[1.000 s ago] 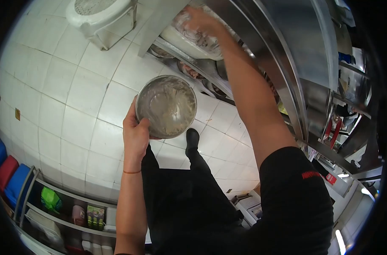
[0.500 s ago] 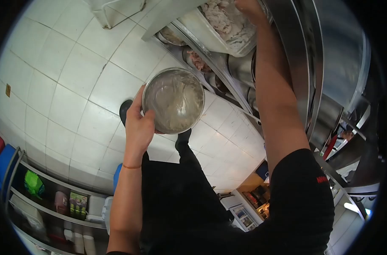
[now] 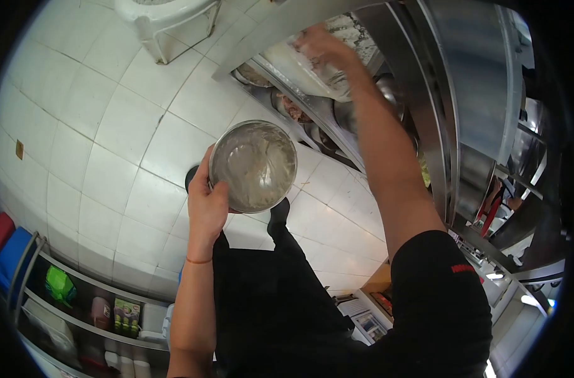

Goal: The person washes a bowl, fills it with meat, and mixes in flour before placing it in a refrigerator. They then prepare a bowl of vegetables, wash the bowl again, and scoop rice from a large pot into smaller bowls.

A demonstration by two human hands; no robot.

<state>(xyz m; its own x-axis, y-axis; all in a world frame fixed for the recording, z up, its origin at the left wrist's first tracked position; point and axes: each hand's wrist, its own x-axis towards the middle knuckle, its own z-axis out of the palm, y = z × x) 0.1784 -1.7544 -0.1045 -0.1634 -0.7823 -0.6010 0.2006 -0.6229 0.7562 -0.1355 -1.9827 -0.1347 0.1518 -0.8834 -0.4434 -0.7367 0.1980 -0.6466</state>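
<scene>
My left hand grips the metal bowl by its left rim, thumb over the edge and fingers beneath. The bowl is tipped toward me, and wet, pale residue smears its inside. At the upper right, my right hand reaches into a white plastic tub in an open steel drawer. Its fingers are blurred and partly hidden among pale, wet food, so I cannot tell what they hold. Whitish streaks coat the tub's bottom to the right of that hand.
Below the tub, metal containers, one with pinkish food, sit along the steel counter frame. A white plastic stool stands at the top left on the tiled floor. Shelves with packages line the lower left.
My right hand has moved left within the tub, over the pale food. My left hand still holds the bowl, now slightly lower in view. More of the stool shows.
</scene>
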